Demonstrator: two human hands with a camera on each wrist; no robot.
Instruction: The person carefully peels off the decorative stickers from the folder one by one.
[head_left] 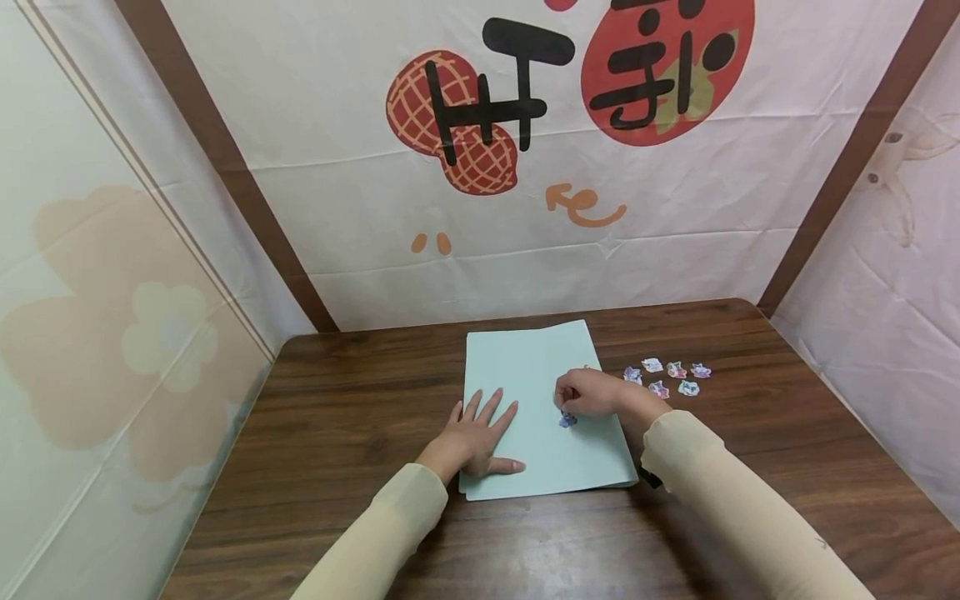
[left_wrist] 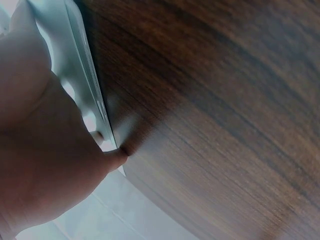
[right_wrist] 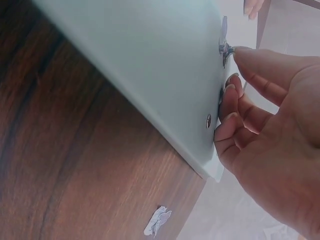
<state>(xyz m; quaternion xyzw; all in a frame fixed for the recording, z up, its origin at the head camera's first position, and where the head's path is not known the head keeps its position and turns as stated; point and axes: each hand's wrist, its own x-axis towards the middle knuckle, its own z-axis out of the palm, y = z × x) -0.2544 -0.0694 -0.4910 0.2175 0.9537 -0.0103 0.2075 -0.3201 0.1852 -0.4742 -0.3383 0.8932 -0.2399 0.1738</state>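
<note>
A pale green stack of large paper sheets [head_left: 536,375], perhaps a folder, lies on the wooden table. My left hand [head_left: 474,440] rests on its left part with the fingers spread; the left wrist view shows that hand [left_wrist: 45,150] along the paper's edge. On the right half, my right hand [head_left: 592,392] pinches a small purple-blue cutout [head_left: 567,421], like a sticker, against the paper. In the right wrist view, the thumb and a finger of the right hand [right_wrist: 275,105] hold this cutout [right_wrist: 226,49], its surface partly hidden.
Several small colourful cutouts [head_left: 677,369] lie on the table right of the paper. A small dark oval spot [right_wrist: 208,121] shows on the paper near the right fingers. The wooden table [head_left: 337,408] meets a printed white cloth [head_left: 360,208] at the back.
</note>
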